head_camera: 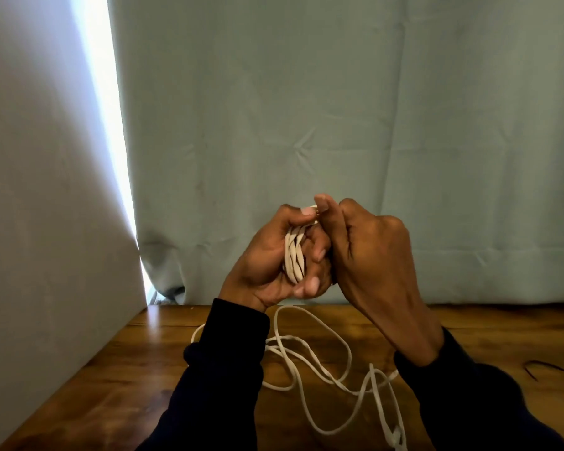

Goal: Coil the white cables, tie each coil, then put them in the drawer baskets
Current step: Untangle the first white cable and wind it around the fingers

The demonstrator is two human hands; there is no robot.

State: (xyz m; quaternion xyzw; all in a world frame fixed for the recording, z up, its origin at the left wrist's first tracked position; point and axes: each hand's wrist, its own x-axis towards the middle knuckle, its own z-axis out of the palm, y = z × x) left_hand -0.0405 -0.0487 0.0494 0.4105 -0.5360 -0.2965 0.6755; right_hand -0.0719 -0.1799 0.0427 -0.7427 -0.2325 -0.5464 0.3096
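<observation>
In the middle of the frame, the left hand (pixel 274 262) holds a white cable coil (pixel 294 255) tight. The right hand (pixel 368 255) pinches the coil's top. Loose cable (pixel 323 362) lies on the desk (pixel 137 369) below.

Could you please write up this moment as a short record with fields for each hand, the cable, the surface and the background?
left hand: left hand grips a bundle of white loops, the coil, raised above the table
right hand: right hand curled against the coil's top, thumb pinching the cable there
loose cable: loose white cable lies in untidy loops on the table below the hands
surface: wooden table
background: pale curtain, bright gap at left
coil tied: cannot tell
</observation>
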